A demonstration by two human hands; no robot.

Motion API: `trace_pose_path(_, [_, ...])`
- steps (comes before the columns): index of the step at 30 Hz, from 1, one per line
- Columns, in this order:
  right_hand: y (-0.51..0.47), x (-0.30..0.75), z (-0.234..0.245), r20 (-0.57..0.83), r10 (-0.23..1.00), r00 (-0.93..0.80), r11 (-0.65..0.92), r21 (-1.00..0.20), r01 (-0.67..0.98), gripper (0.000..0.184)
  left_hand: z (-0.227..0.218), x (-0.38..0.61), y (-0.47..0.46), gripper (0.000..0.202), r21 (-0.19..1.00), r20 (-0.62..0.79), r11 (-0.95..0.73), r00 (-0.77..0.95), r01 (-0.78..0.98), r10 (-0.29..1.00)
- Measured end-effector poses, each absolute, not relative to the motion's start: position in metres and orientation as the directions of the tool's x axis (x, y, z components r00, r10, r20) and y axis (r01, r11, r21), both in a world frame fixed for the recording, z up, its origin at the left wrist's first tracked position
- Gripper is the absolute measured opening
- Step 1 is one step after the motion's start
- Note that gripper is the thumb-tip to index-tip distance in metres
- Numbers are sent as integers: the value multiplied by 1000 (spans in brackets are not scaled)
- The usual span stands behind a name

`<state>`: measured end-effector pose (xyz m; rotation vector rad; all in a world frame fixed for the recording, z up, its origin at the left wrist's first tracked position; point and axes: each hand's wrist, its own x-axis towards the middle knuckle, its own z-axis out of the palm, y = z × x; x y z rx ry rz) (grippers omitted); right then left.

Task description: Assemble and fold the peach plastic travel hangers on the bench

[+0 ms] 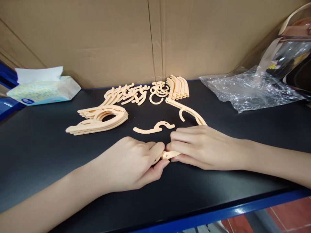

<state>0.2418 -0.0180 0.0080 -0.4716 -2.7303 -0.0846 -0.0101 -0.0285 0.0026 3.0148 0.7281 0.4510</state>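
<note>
Between my two hands is a beige plastic folding hanger (pixel 171 154), its pivot end showing at the fingertips. My left hand (pixel 136 161) is closed, thumb and fingers pinching one side of it. From the right, my right hand (pixel 201 145) closes around the other side, and most of the hanger is hidden by the fingers. Past the right knuckles a long hanger arm with a hook (pixel 188 111) sticks out; whether the hand holds it, I cannot tell. Just beyond my hands lies a single curved hanger arm (pixel 145 131).
At left rests a stack of folded hangers (pixel 82 128). Behind are loose hanger arms (pixel 116 95), several hooks (pixel 156 103) and a row of curved arms (pixel 179 89). A tissue pack (pixel 46 90) sits far left, a crumpled clear bag (pixel 240 89) right, before a cardboard wall (pixel 109 38).
</note>
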Motion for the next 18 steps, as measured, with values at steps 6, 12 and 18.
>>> trace_pose_path(6, [-18,243,7,359,320,-876,942,-26,334,27,4,-11,-29,29,116,264,-891,851,439,454])
trace_pose_path(12, [-18,242,8,326,326,-887,940,-9,342,26,5,-12,-27,28,131,266,-888,847,441,460])
trace_pose_path(18, [-18,241,8,374,304,-876,943,11,332,30,3,-11,-28,29,124,262,-885,846,448,465])
